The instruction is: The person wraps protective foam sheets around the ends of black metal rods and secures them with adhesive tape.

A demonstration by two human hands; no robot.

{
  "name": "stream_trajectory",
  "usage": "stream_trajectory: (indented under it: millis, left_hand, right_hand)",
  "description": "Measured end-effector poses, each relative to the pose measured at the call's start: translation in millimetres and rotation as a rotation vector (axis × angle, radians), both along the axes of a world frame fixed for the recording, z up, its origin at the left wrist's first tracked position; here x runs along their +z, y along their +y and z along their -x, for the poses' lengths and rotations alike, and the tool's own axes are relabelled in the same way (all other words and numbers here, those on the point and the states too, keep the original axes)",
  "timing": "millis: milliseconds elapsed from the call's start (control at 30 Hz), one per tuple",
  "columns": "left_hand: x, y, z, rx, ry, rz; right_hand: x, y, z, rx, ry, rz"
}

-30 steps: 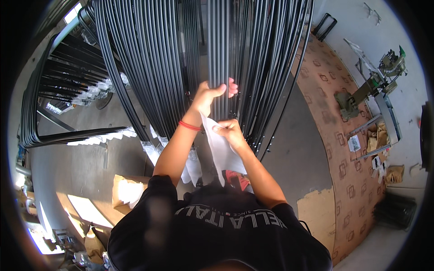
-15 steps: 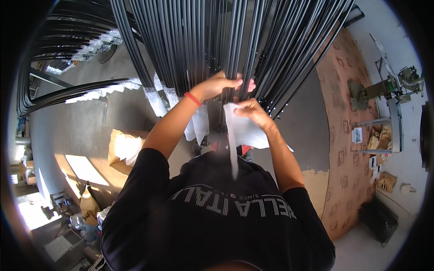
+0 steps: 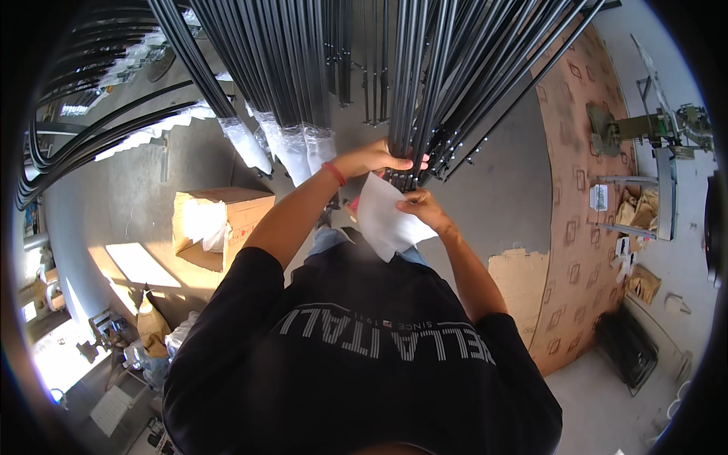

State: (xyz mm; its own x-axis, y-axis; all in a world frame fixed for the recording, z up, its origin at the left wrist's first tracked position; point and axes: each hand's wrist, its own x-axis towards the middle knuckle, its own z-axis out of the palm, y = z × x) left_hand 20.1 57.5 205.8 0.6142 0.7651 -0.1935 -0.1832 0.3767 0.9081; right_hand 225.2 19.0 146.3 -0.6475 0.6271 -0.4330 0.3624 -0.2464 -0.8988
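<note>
The left hand [image 3: 377, 158] is wrapped around some black rods [image 3: 408, 98] near their low ends. The right hand [image 3: 423, 209] pinches a white sheet [image 3: 381, 216] near those ends. Both are over the gray floor [image 3: 497, 163], left of the brown mat [image 3: 574, 250]'s edge.

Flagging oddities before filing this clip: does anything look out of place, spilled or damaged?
The tan patch of flooring beside the patterned floor covering has a ragged far edge, as if torn or worn. Nothing looks spilled near the left hand or right hand.
</note>
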Motion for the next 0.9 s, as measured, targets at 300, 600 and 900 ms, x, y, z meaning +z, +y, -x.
stream_trajectory:
  millis: [300,600,900]
  left_hand:
    - [-15,-2,-13,0.088,-0.014,-0.115]
    - [1,-31,-10,-0.004,-0.026,0.115]
    - [-28,-112,-32,0.204,-0.396,0.213]
  right_hand:
    - [-6,-8,3,-0.110,-0.128,-0.313]
    - [10,-31,-8,0.028,0.047,-0.499]
    - [-28,-91,-38,0.010,-0.018,-0.497]
